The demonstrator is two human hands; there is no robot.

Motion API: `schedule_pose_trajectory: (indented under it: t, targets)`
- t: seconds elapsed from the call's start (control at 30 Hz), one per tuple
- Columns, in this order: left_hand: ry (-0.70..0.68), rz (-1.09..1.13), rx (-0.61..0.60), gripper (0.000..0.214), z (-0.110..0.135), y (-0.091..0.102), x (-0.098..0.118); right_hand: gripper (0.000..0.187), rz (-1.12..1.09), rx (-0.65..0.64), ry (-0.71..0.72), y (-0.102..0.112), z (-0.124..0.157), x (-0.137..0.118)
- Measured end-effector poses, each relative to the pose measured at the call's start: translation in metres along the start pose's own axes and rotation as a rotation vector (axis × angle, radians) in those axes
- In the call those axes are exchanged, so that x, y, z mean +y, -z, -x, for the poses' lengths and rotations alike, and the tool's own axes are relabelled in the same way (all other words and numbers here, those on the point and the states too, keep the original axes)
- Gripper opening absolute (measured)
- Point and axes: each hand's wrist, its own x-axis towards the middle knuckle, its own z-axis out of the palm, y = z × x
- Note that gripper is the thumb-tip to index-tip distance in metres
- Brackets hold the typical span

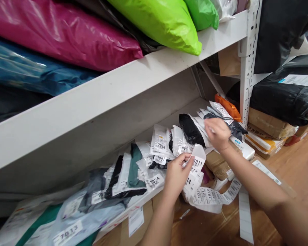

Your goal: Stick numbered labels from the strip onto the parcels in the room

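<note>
My left hand (178, 171) pinches a strip of white number labels (212, 197), its printed part hanging and curling down to the right. A label reading 1011 (198, 162) shows by the fingertips. Further right, my right hand (218, 133) is raised over the row of parcels with its fingers curled together, a little blurred. Whether something small is in them is hidden. Behind it lie a dark parcel (237, 130) and a black bag (191, 129). Just beyond my left hand is a white bag (179, 136) labelled 1008.
A lower shelf holds several labelled bags, one a pale blue bag (89, 218) marked 7013. Above runs a white shelf beam (133, 82) with a magenta bag (74, 34) and a lime bag (164, 20) overhanging. A shelf post (247, 75) and cardboard box (269, 123) stand right.
</note>
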Motion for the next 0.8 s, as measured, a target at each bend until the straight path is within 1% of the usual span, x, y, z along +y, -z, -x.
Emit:
schedule_pose_trajectory:
  t: [0.03, 0.07, 0.1, 0.13, 0.2, 0.27, 0.3, 0.33, 0.37, 0.43, 0.5, 0.57, 0.6, 0.67, 0.73, 0.8]
  targets:
    - [-0.008, 0.001, -0.002, 0.025, 0.0, -0.002, 0.0, 0.018, 0.012, -0.121, 0.101, -0.007, 0.007, 0.0]
    - [-0.021, 0.001, 0.0, 0.024, 0.0, -0.003, 0.0, 0.02, 0.02, -0.24, 0.162, -0.015, 0.014, 0.0]
    - [-0.037, 0.0, 0.004, 0.023, 0.001, -0.004, 0.001, 0.022, 0.031, -0.344, 0.184, -0.021, 0.021, 0.0]
    - [-0.052, 0.0, 0.012, 0.022, 0.001, -0.004, 0.001, 0.024, 0.044, -0.424, 0.177, -0.025, 0.028, 0.001]
    - [-0.065, 0.001, 0.029, 0.02, 0.003, -0.002, 0.002, 0.02, 0.036, -0.526, 0.131, -0.025, 0.034, 0.0]
    - [-0.055, 0.009, 0.04, 0.02, 0.005, 0.001, 0.002, 0.019, -0.067, -0.581, 0.082, -0.013, 0.035, -0.003]
    - [-0.046, 0.018, 0.045, 0.019, 0.007, 0.002, 0.002, 0.021, -0.144, -0.583, 0.031, -0.004, 0.035, -0.006]
    - [-0.036, 0.029, 0.051, 0.019, 0.008, 0.002, 0.001, 0.024, -0.232, -0.56, -0.054, 0.006, 0.036, -0.01]
    - [-0.028, 0.043, 0.055, 0.019, 0.009, 0.001, 0.001, 0.027, -0.325, -0.526, -0.18, 0.017, 0.038, -0.014]
    - [-0.02, 0.077, 0.046, 0.02, 0.012, -0.004, 0.002, 0.034, -0.527, -0.473, -0.52, 0.037, 0.046, -0.024]
    - [-0.026, 0.105, 0.014, 0.021, 0.014, -0.013, 0.003, 0.034, -0.719, -0.501, -0.852, 0.05, 0.058, -0.033]
    - [-0.046, 0.115, -0.021, 0.02, 0.015, -0.024, 0.006, 0.033, -0.852, -0.517, -1.1, 0.056, 0.068, -0.04]
    - [-0.065, 0.112, -0.026, 0.018, 0.015, -0.03, 0.008, 0.033, -0.892, -0.483, -1.19, 0.058, 0.071, -0.043]
    - [-0.116, 0.103, -0.01, 0.013, 0.015, -0.041, 0.011, 0.034, -0.949, -0.364, -1.315, 0.059, 0.072, -0.046]
    - [-0.154, 0.131, 0.012, 0.014, 0.014, -0.049, 0.012, 0.038, -0.983, -0.246, -1.392, 0.059, 0.068, -0.047]
    - [-0.139, 0.207, 0.027, 0.024, 0.013, -0.055, 0.011, 0.04, -0.993, -0.169, -1.432, 0.061, 0.062, -0.047]
